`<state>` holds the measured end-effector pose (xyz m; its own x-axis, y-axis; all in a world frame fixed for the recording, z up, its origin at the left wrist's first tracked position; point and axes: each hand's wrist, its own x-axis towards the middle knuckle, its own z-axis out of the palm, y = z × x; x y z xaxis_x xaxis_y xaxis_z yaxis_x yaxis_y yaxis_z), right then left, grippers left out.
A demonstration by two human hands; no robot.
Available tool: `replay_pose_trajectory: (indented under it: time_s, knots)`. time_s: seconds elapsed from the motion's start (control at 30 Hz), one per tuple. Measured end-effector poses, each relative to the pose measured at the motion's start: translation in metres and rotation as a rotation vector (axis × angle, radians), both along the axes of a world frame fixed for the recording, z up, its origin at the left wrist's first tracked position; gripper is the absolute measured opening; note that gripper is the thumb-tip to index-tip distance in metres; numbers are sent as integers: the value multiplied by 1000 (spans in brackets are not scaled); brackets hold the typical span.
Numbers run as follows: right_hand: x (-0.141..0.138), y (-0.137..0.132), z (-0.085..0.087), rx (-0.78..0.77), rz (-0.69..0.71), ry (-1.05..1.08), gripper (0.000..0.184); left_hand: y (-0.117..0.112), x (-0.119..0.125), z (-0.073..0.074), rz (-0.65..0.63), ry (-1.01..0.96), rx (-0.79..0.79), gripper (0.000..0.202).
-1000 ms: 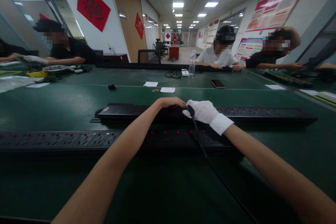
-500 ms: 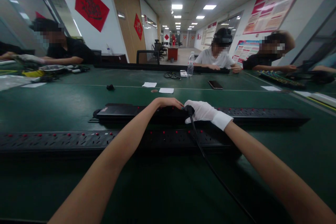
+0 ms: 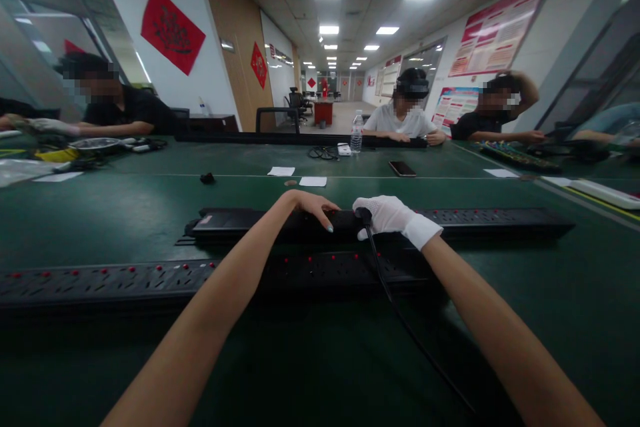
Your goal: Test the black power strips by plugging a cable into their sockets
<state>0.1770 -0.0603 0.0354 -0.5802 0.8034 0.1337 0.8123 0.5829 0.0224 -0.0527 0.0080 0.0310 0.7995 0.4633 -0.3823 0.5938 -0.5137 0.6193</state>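
Observation:
My gloved right hand [image 3: 385, 215] is closed around a black plug [image 3: 364, 216], held at the farther power strip [image 3: 500, 219]. A black cord [image 3: 400, 313] runs from the plug down toward me. Whether the prongs sit in a socket is hidden. Bare, my left hand [image 3: 315, 205] grips the same long black strip just left of the plug, thumb on the near side and fingers over the top. Closer to me lies a second black power strip [image 3: 115, 273] with a row of red lights or switches, partly covered by my left forearm.
Across the green table [image 3: 75, 213] are white paper slips [image 3: 313, 181], a phone [image 3: 403, 169], a water bottle [image 3: 357, 132], a coiled cable [image 3: 323, 153] and a small black piece [image 3: 207, 178]. Another strip [image 3: 240, 138] lies along the far edge. Several people sit around the table.
My left thumb has come away from the fingers and down the strip's near side. My right hand keeps the plug at nearly the same spot. The whole view has tilted slightly upward.

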Motion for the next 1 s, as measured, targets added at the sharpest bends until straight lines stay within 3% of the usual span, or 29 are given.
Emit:
replay_pose_trajectory:
  time_s: [0.1,0.23,0.5,0.6,0.7,1.0]
  knots:
    - [15,1,1,7,-36,-12,55,0,16,-4,-30,-28,160,79]
    - [25,1,-1,33,-58,-25,53,-4,28,-10,-5,-88,247,75]
    - [17,-1,-5,205,-39,-50,49,-4,26,-13,1,-105,263,76]
    - [16,-1,-12,241,-102,-57,44,-4,26,-13,15,-116,240,76]
    - [15,-1,-20,264,-174,-52,42,-6,28,-14,57,-154,239,62]
    - [14,-5,-18,285,-188,-23,38,-9,58,-29,188,-76,462,52]
